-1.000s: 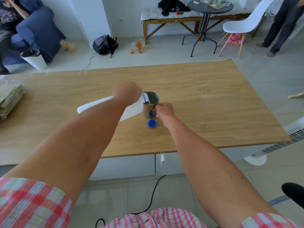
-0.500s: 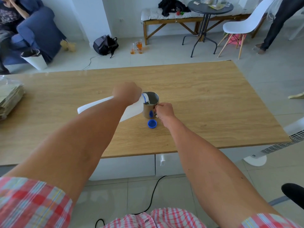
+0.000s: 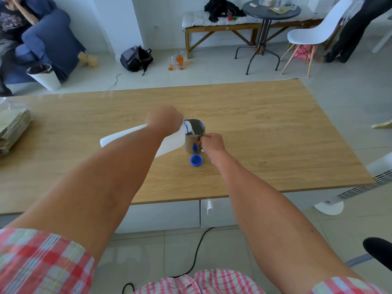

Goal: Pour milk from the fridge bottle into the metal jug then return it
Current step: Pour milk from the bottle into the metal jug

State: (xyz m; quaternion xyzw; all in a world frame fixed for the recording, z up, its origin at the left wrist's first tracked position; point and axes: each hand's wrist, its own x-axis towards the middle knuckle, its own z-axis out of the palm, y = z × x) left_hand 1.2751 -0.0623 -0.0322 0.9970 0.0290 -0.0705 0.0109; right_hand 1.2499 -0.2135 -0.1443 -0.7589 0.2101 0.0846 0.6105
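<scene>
A white plastic milk bottle (image 3: 169,143) lies tipped almost flat over the wooden table (image 3: 265,128), its blue-ringed mouth over the rim of the metal jug (image 3: 194,136). Milk runs into the jug, and a white pool shows inside it. My left hand (image 3: 164,119) grips the bottle near its neck. My right hand (image 3: 212,143) is closed on the jug's handle at its right side. The bottle's blue cap (image 3: 196,160) lies on the table just in front of the jug.
A stack of papers (image 3: 12,132) sits at the table's left edge. Beyond the table are a backpack (image 3: 135,58), a bin (image 3: 44,76), a round table (image 3: 269,9) and a white chair (image 3: 314,32). A white fan (image 3: 360,183) stands at the right.
Both hands, the bottle and the jug stay where they were. A person at the far right has shifted position.
</scene>
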